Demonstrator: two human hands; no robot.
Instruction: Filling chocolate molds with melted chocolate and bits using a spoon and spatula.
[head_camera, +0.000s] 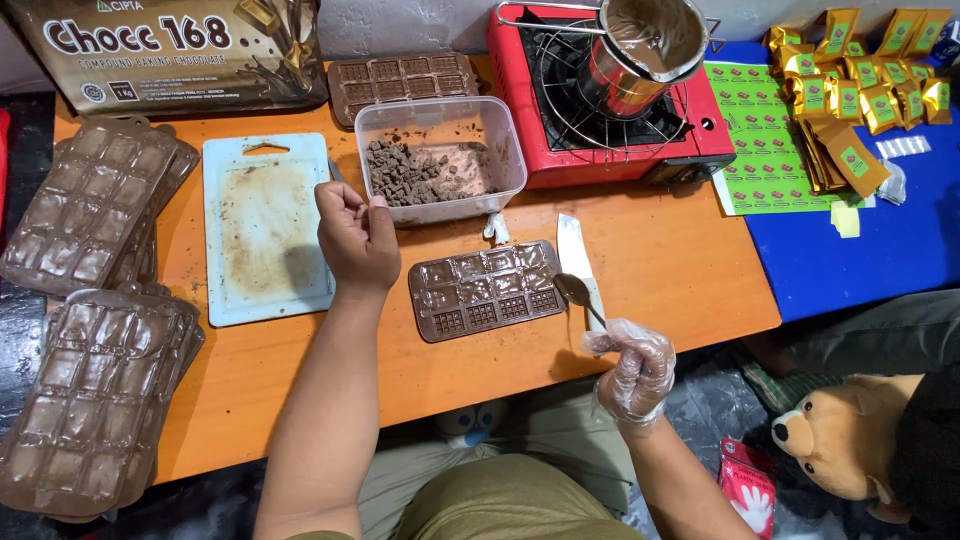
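My left hand (356, 238) is bare and closed in a loose fist, hovering beside the near wall of a clear plastic tub (440, 120) that holds chopped chocolate pieces (400, 172). Whether anything is pinched in its fingers is hidden. My right hand (632, 368) wears a thin clear glove and grips the handle of a metal spoon (575, 291), whose bowl hangs at the right end of a brown chocolate mould (486, 290) lying on the orange table (660, 260). Most of the mould's cavities hold chocolate.
A stained white cutting board (265, 228) lies left of the mould, a knife (576, 256) to its right. Stacks of empty moulds (85, 300) fill the left side. Behind stand a red portable stove (610, 100) with a pot of melted chocolate (650, 40), green label sheets and gold wrapped packets (860, 70).
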